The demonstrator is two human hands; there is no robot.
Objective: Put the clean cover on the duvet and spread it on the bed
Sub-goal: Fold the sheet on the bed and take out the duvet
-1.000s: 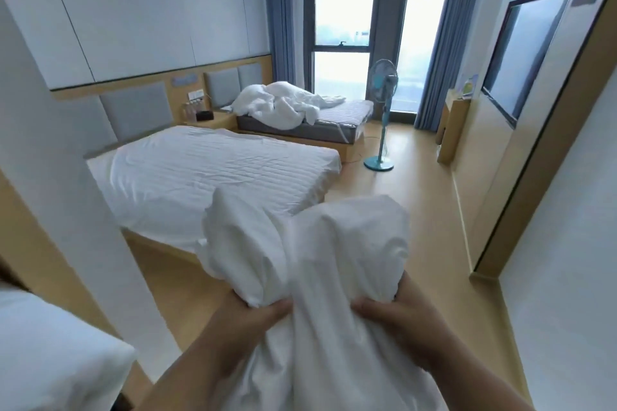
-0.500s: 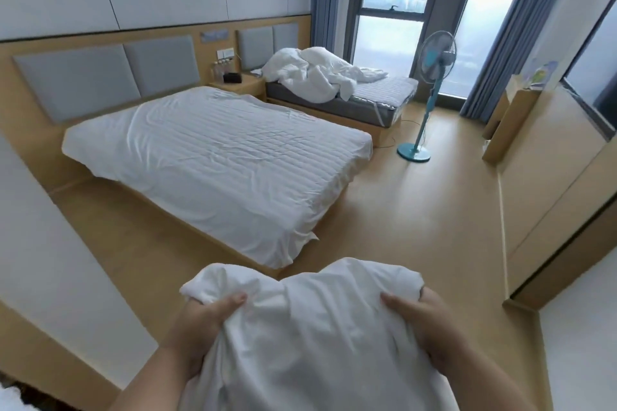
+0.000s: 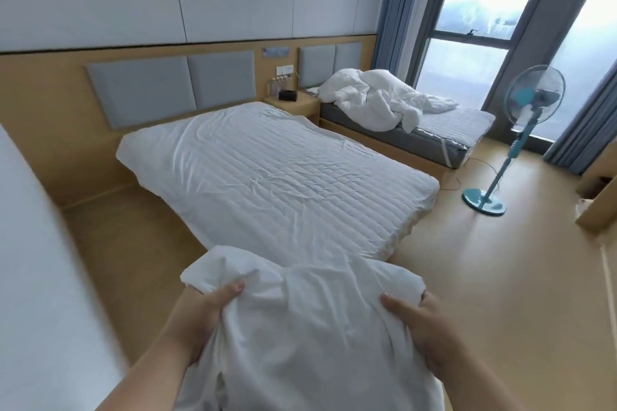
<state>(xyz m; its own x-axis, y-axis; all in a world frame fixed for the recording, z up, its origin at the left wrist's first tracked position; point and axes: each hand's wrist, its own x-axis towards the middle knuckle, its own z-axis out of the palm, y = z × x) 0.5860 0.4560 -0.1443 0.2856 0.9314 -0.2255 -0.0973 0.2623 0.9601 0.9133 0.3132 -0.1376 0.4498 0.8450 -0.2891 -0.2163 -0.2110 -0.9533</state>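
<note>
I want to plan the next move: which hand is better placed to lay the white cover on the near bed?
Left hand, probably: it grips the bundled white fabric cover on the side where the white-sheeted near bed lies.

Left hand (image 3: 200, 317) and right hand (image 3: 424, 327) both clench fabric.

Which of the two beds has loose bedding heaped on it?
The far grey-mattress bed by the window carries a crumpled white bedding heap; the nearer wide bed shows only a flat white striped sheet.

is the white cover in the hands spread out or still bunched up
Bunched up. The white cover sits in a crumpled, creased heap gripped by the left hand and right hand, short of the near bed.
</note>
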